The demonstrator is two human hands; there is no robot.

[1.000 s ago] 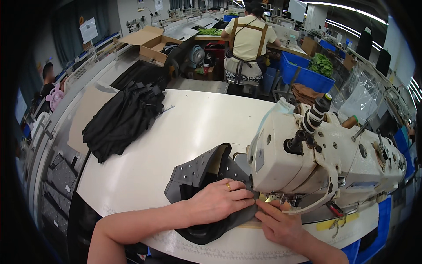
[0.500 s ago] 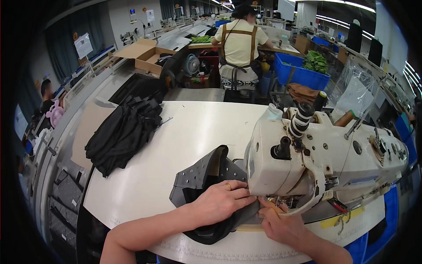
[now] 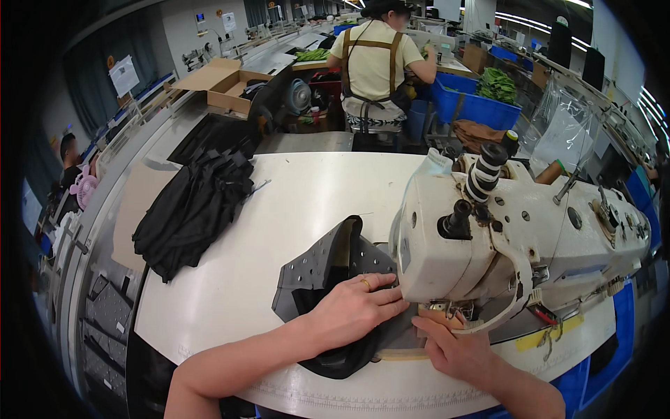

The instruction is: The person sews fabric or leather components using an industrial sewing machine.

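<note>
A dark grey studded bag piece with a black lining stands curved on the white table beside the sewing machine. Across its near side lies my left hand, fingers stretched out and pressing it toward the needle area. My right hand is curled low at the machine's head, thumb and finger closed at the piece's right edge. Part of those fingertips is hidden by the machine's curved white guard. The needle itself cannot be made out.
A heap of black fabric lies on brown card at the left of the white table. Behind the table a co-worker sits near an open cardboard box and a blue crate. Small scissors lie right of the machine.
The whole view has shifted slightly. My right fingers have drawn a little apart from my left ones at the machine. The co-worker's right-side arm has risen.
</note>
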